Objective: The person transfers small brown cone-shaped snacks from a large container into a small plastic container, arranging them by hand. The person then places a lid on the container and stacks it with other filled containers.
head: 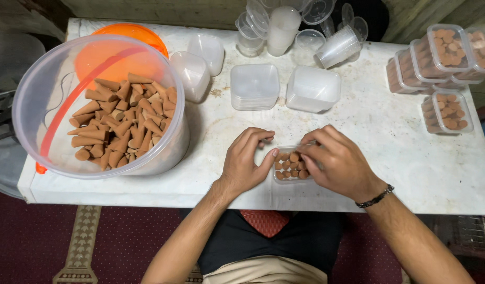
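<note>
Two bare hands work at the near edge of the white bench, both set on one small clear tub filled with brown cones standing upright. The left hand steadies the tub's left side, its fingers curled over the far corner and the thumb lying against the near wall. The right hand covers the tub's right side, its fingers bent down onto the cones; whether they pinch a cone cannot be told. A dark beaded bracelet circles the right wrist.

To the left stands a large clear bucket, tilted toward the camera and holding a loose heap of brown cones, with an orange lid behind it. Beyond the hands sit stacks of empty square tubs, one inverted tub and, farther back, clear cups and round lids. At the far right corner, well apart from the hands, filled and lidded tubs are piled together.
</note>
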